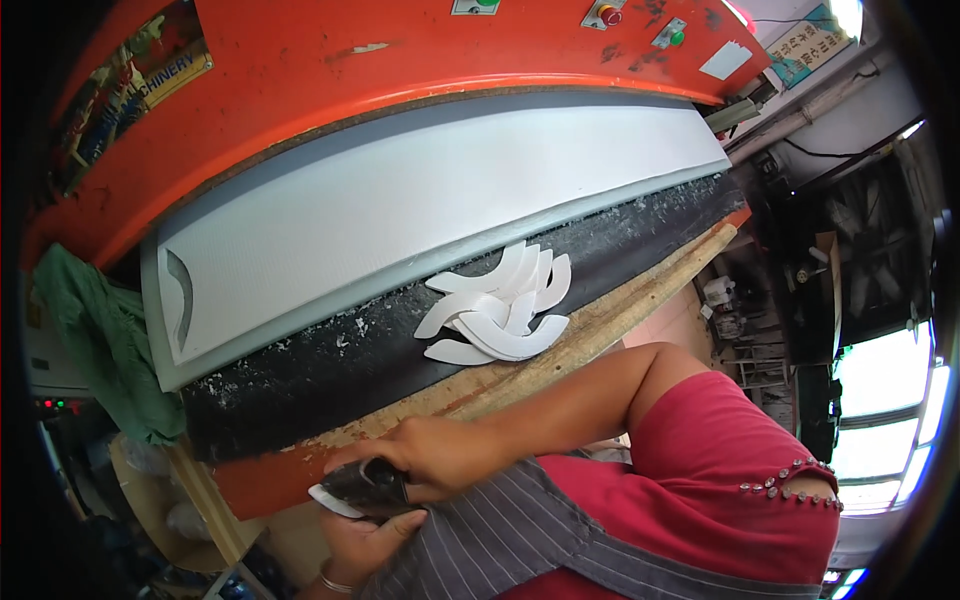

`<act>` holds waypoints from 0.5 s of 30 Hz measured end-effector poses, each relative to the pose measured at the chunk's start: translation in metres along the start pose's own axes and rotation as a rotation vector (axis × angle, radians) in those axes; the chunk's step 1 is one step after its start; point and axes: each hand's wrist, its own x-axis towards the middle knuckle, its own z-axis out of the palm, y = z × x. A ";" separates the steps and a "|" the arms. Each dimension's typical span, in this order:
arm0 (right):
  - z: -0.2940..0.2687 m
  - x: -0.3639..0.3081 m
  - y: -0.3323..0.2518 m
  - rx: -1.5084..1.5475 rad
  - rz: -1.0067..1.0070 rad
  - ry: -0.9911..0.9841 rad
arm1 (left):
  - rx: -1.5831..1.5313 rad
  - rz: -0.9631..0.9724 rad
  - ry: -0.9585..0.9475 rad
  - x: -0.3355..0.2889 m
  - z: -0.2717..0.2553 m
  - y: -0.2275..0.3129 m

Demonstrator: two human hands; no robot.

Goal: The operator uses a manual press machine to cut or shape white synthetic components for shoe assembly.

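Near the table's front edge, my right hand grips a black curved cutting die from above. A white curved piece shows at the die's lower left side. My left hand is closed around that piece from below, its thumb close to the die; part of its grip is hidden. Beyond my right forearm lies an overlapping pile of white curved pieces on the black work surface. Behind them a long white sheet stretches across, with a curved cutout at its left end.
A red press with buttons spans the far side above the sheet. White scraps dot the black surface. Its near side has a worn wooden edge. Green cloth hangs at the left, above a cardboard box.
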 end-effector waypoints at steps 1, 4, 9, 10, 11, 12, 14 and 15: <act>0.000 0.002 0.001 -0.010 0.001 0.008 | -0.021 0.048 0.013 0.003 -0.001 0.000; 0.001 0.010 0.006 0.005 0.136 0.041 | 0.067 0.089 0.048 0.015 -0.010 -0.004; 0.009 0.026 0.024 -0.235 -0.323 0.386 | -0.258 0.310 0.365 0.024 -0.015 -0.024; 0.013 0.028 0.027 -0.335 -0.270 0.376 | -0.201 0.342 0.357 0.024 -0.016 -0.027; 0.015 0.028 0.029 -0.336 -0.264 0.382 | -0.140 0.376 0.345 0.025 -0.014 -0.031; 0.018 0.029 0.030 -0.239 -0.218 0.387 | -0.140 0.372 0.338 0.026 -0.013 -0.034; 0.023 0.028 0.028 -0.012 -0.122 0.417 | -0.455 0.448 0.411 0.027 -0.012 -0.039; 0.024 0.026 0.026 -0.002 -0.124 0.415 | -0.454 0.440 0.402 0.026 -0.013 -0.040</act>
